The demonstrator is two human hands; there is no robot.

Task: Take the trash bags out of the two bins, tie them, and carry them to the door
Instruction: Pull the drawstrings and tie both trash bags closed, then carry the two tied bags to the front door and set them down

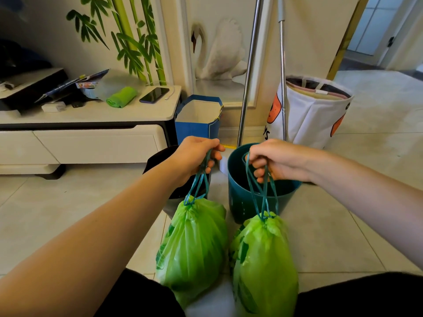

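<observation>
Underfoot, pale glossy floor tiles (pixel 343 225), white low cabinet (pixel 91 143) alongside.

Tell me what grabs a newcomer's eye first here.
Two bright green trash bags, one hanging from the left hand and one from the right hand, fill the lower middle. Behind them on the floor stands a teal bin, and a white swan is painted on the wall above.

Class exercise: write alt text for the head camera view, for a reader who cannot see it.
A person's left hand and right hand each hold a cinched green trash bag by its teal drawstrings above a tiled floor. Behind them stand a black bin and a teal bin, both unlined, near a white TV cabinet.
</observation>
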